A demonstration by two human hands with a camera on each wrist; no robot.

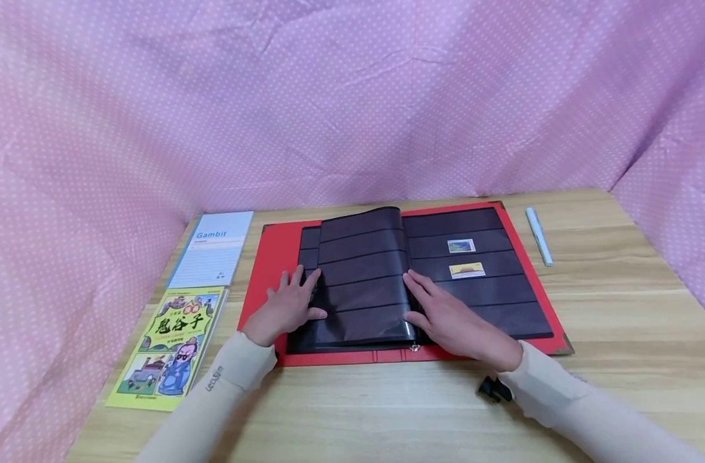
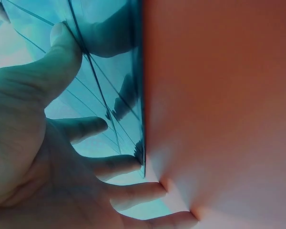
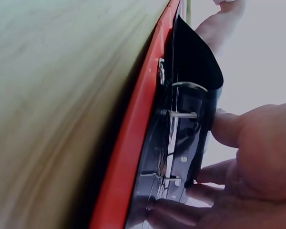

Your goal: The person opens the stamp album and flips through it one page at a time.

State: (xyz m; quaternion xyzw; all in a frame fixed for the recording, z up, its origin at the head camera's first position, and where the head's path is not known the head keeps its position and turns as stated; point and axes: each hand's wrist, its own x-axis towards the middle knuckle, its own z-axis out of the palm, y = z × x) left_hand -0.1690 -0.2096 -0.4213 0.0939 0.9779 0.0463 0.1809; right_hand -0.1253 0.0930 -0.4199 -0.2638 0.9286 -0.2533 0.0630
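A red stamp album lies spread on the table with black strip-pocket pages. One loose black page leans over to the left, bulging upward near the binding. My left hand rests on that page's left edge, fingers spread, some reaching onto the red cover. With straight fingers, my right hand touches the page's raised curve beside the binding. Metal rings show under the curve in the right wrist view. On the right-hand page sit a blue-green stamp and a yellow stamp.
Left of the album lie a pale blue notebook and a yellow-green comic-covered book. A light blue pen is at the right. Beneath the right wrist is a small black object. Pink dotted cloth hangs behind the wooden table.
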